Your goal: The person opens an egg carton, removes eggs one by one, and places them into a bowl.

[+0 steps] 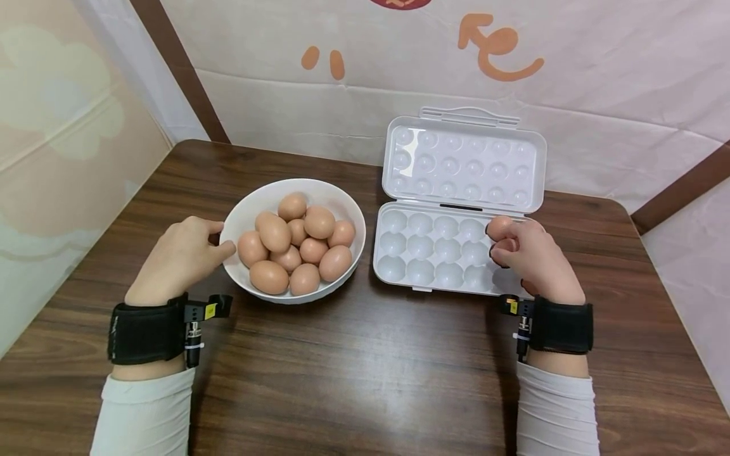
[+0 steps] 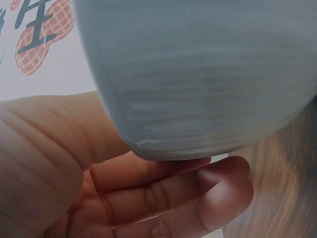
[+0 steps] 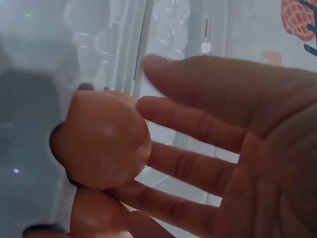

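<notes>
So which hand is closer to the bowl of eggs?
Left. The left hand rests against the white bowl, touching its side. The right hand is across at the egg tray, holding one egg.

Your head camera looks down on the desk [image 1: 365, 380]; each wrist camera sits very near its fingers [image 3: 188, 134].

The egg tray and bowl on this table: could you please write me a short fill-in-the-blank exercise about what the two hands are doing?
1. The right hand holds one brown ____ over the tray.
2. The left hand rests against the white ____ full of eggs.
3. The tray's lid stands ____.
4. The tray's visible cups hold ____ eggs.

Missing words: egg; bowl; open; no
</notes>
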Demonstrator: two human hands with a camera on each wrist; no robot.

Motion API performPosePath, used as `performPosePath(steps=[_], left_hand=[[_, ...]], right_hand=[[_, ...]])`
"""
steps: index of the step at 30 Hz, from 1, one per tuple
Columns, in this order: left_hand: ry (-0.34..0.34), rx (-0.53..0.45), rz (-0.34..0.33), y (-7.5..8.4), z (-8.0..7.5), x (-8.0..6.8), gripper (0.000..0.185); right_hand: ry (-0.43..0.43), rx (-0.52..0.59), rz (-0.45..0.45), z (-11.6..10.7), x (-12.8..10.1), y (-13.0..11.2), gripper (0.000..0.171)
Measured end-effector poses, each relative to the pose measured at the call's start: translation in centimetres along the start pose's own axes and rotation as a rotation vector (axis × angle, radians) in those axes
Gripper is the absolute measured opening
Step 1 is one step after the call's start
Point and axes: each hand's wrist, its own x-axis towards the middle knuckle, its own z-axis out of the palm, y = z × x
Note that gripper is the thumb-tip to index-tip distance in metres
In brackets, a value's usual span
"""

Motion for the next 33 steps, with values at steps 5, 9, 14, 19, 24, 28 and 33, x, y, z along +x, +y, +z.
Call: performPosePath(steps=[5, 9, 14, 19, 24, 28, 33], left_hand=[[0.004, 0.000, 0.002, 0.0, 0.0, 0.0, 0.025], [0.002, 0.005, -0.003, 0.1, 0.0, 0.1, 0.026], [0.006, -0.002, 0.003, 0.2, 0.0, 0.1, 0.026], [0.000, -0.001, -0.001, 0.1, 0.0, 0.0, 0.025], [-0.009, -0.001, -0.007, 0.2, 0.0, 0.0, 0.032], [-0.006, -0.004, -0.002, 0.2, 0.0, 0.1, 0.032], [-0.005, -0.003, -0.010, 0.1, 0.1, 0.1, 0.032]], right_hand=[[0.134, -0.074, -0.141, 1.2, 0.7, 0.2, 0.017], [0.219, -0.160, -0.190, 1.7, 0.7, 0.2, 0.019], [0.172, -0.138, -0.100, 1.2, 0.3, -0.1, 0.017], [0.107, -0.072, 0.042, 0.4, -0.2, -0.8, 0.019], [0.177, -0.040, 0.058, 0.0, -0.6, -1.5, 0.025], [0.270, -0.021, 0.040, 0.3, -0.6, -2.0, 0.037], [0.389, 0.024, 0.034, 0.9, -0.2, -3.2, 0.043]])
